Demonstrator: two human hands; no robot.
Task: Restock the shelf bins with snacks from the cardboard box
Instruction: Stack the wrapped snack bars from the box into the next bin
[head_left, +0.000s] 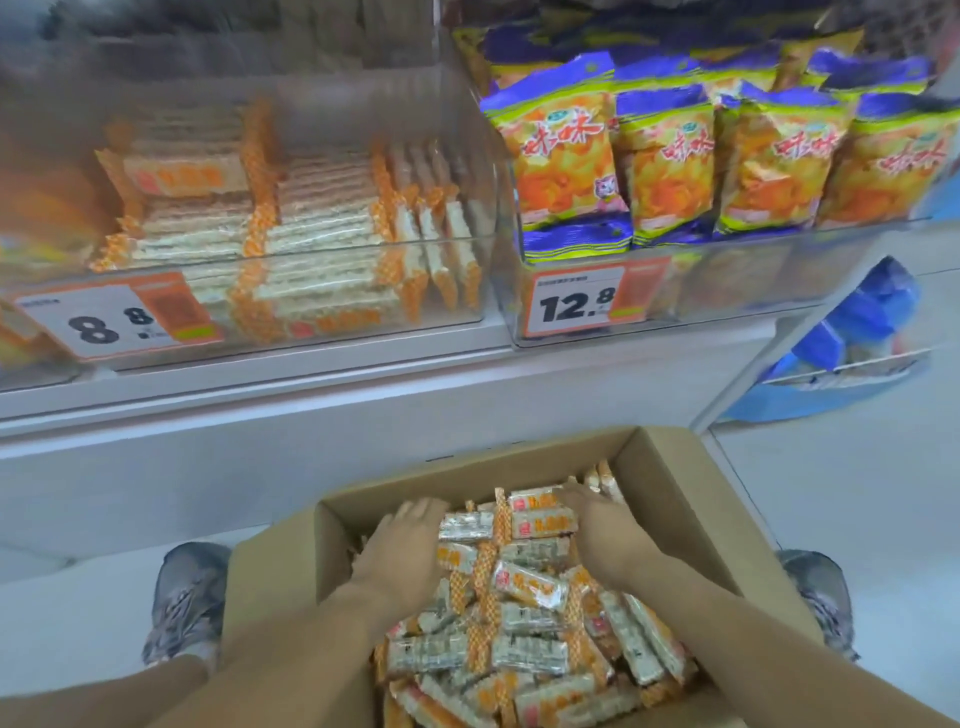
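An open cardboard box on the floor holds several orange-and-white snack bars in a loose heap. My left hand lies palm down on the left side of the heap, fingers extended. My right hand lies on the right side with fingers reaching over the far bars. A cluster of bars sits between the two hands. Above, a clear shelf bin with an 8.8 price tag holds stacked bars of the same kind.
To the right, a second clear bin tagged 12.8 holds yellow-and-purple snack bags. A pale shelf ledge runs below the bins. My shoes flank the box. Blue packages sit on a lower rack at right.
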